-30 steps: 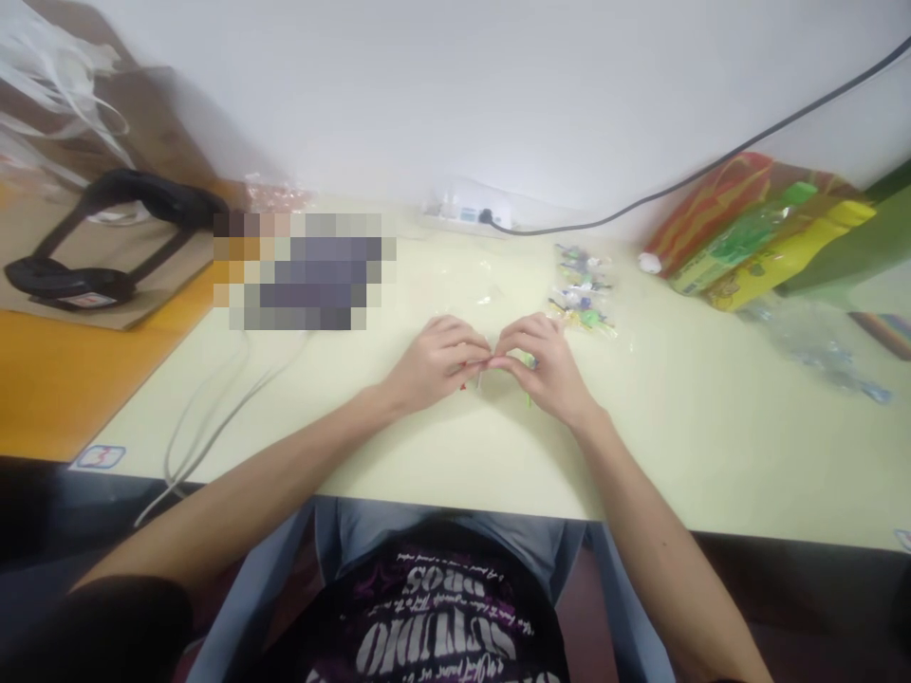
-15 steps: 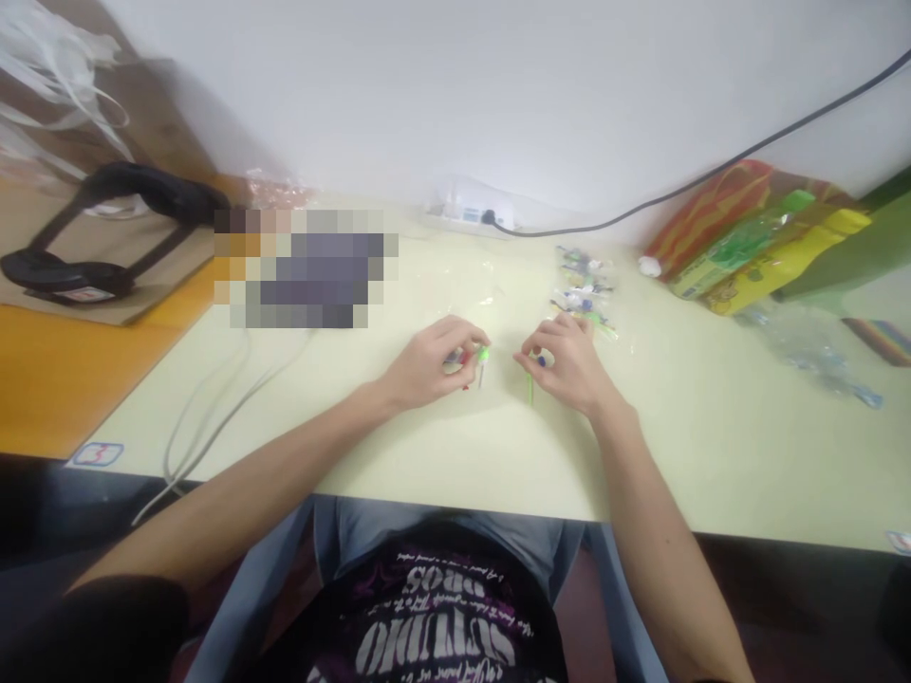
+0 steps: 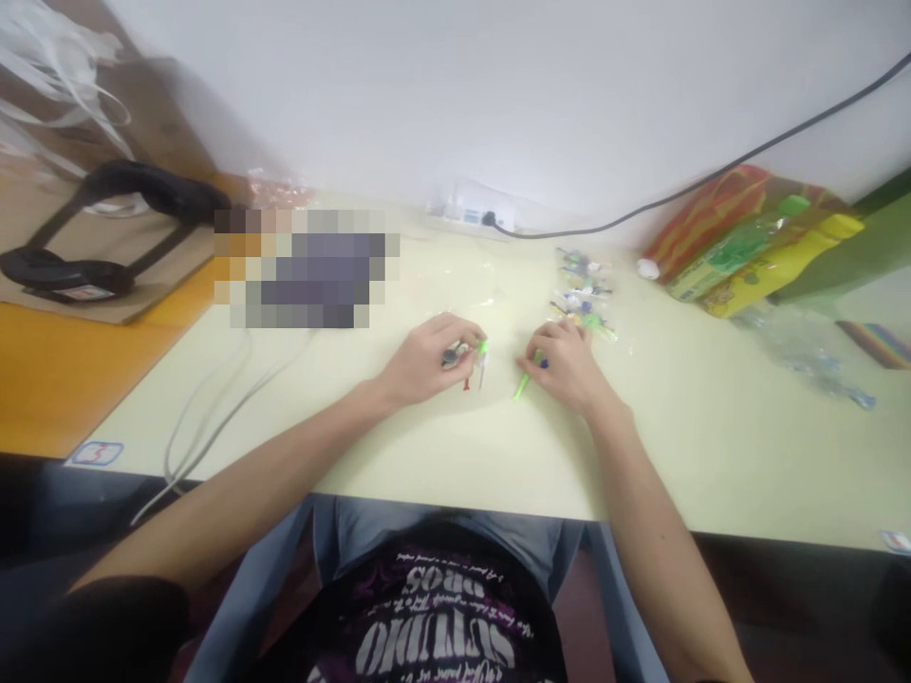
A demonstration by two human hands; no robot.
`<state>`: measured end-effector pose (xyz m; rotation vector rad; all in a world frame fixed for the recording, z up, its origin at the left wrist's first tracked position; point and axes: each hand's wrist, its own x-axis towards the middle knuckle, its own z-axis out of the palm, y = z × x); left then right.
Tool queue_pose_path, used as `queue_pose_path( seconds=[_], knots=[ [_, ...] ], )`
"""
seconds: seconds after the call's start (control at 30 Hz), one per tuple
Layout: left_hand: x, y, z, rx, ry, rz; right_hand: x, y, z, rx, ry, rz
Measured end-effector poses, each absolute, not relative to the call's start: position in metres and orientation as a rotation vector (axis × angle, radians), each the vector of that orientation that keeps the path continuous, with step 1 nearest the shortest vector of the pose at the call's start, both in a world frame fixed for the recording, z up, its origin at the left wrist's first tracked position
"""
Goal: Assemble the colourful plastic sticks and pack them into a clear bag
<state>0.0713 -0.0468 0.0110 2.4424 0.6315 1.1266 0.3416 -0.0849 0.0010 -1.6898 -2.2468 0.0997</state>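
Green stick (image 3: 522,386) has tilted, apparently pinched.

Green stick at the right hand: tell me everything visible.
The green stick is slim, bright lime green, and looks like smooth plastic. It is in the right hand; only its lower part pokes out below the fingers, slanting down and leftward in the picture over the pale table. The hand hides its upper part. A dark blue bit shows close by; whether they join, or whether the stick's tip touches the table, I can't tell.
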Motion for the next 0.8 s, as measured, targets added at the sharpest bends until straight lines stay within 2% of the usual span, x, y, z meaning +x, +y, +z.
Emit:
queue_pose_path(
  seconds=[0.3,0.8],
  knots=[
    [0.07,-0.045,0.009,2.448,0.632,1.133,0.346,-0.084,-0.001,-1.802,-2.079,0.097],
    [0.072,-0.046,0.008,2.452,0.632,1.122,0.325,-0.082,-0.007,-1.808,-2.116,0.172]
  ],
)
